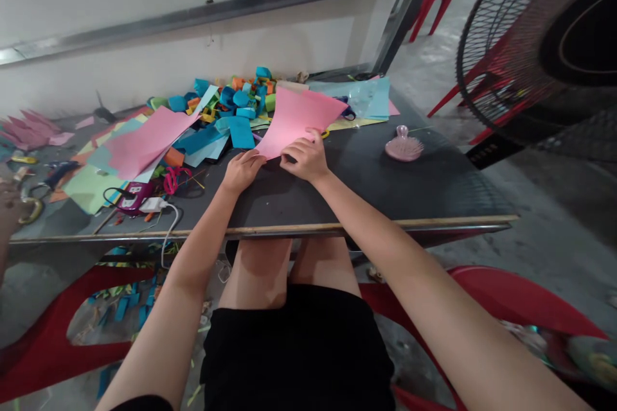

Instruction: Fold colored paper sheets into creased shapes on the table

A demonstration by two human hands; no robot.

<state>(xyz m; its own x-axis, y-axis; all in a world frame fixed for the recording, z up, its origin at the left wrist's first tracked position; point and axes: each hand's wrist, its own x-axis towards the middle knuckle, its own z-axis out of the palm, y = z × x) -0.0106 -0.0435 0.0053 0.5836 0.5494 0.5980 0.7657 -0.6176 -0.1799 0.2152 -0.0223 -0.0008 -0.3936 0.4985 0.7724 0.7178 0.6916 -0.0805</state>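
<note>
A pink sheet of paper lies on the dark table, its far end curling up. My left hand pinches the sheet's near left corner with closed fingers. My right hand presses on the near edge of the same sheet, fingers curled over it. Both hands sit close together near the table's middle.
A heap of blue, orange and green paper pieces lies behind. More coloured sheets spread to the left. A pink hairbrush sits right. A glue gun with cable lies left. A large fan stands at right; red chairs surround.
</note>
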